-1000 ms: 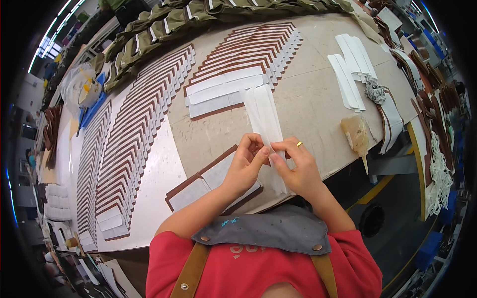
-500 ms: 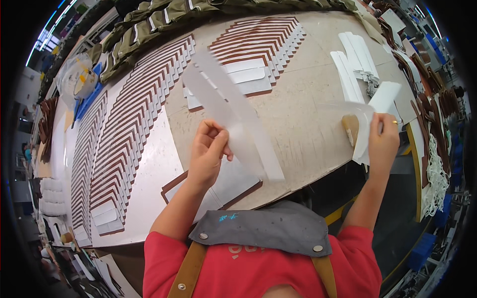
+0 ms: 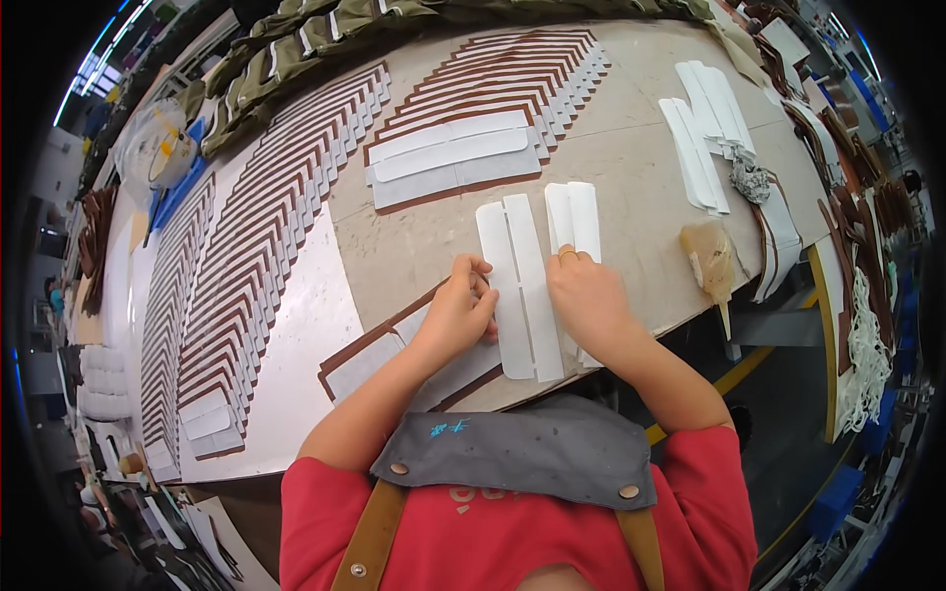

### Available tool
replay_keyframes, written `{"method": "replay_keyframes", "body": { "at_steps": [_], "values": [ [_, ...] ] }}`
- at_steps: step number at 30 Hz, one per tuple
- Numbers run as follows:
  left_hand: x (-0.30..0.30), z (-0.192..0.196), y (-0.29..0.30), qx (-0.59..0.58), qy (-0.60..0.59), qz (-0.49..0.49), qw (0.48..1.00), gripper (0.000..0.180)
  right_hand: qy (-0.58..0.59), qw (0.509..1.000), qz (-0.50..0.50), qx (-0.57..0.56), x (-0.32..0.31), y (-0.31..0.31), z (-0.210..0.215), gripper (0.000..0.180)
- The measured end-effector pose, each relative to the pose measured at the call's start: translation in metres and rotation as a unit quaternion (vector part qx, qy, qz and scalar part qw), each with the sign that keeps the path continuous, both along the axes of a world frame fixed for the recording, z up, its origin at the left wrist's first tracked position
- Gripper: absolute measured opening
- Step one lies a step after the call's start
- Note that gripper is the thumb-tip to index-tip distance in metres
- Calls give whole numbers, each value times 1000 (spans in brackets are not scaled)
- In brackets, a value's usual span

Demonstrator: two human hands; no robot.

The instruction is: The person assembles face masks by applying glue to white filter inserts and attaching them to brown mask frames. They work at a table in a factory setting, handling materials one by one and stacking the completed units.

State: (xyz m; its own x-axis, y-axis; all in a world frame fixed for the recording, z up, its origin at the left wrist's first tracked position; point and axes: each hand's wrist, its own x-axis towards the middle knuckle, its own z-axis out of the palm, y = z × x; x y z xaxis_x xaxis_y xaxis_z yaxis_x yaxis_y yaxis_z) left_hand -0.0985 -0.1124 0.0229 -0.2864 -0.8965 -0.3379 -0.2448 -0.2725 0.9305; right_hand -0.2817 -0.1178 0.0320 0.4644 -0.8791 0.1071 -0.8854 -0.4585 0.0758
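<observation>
Left hand (image 3: 463, 307) gaped beside 2 white strips (image 3: 503, 286); right hand (image 3: 591, 300) touched strip bundle (image 3: 583, 214), pinch unclear; we judged light pressure best.

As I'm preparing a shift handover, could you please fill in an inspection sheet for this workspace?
Surface: worn tan tabletop, with a white area at left.
Job's things: a long slit white piece and narrow white strips lie side by side; a brown-edged panel lies partly under the left forearm.
Clutter: overlapping brown-edged panels in rows, more white strips, an amber nozzle bag.
Hands: left hand at the slit piece's left edge, contact unclear; right hand has its fingers on the narrow strips, grip unclear.
Cables: nothing seen; tangled white cord hangs at right.
Surroundings: green fabric along the far edge.
</observation>
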Motion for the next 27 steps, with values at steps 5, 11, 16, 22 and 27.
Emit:
{"method": "replay_keyframes", "body": {
  "at_steps": [5,11,16,22,27],
  "values": [
    [1,3,-1,-12,-50,-20,998,22,-27,999,25,26,-1,0,-4,10],
    [7,-2,-2,-72,-120,-47,989,19,-76,996,16,54,-16,2,-3,25],
    [8,-3,-3,-87,-125,-49,987,16,-79,995,0,56,-14,4,-1,29],
    [11,-10,-2,-131,-151,-57,978,15,-38,997,-13,62,-21,0,-6,11],
    [12,-12,-1,-162,-170,-59,970,15,-85,993,-23,78,-33,0,-4,15]
  ]
}}
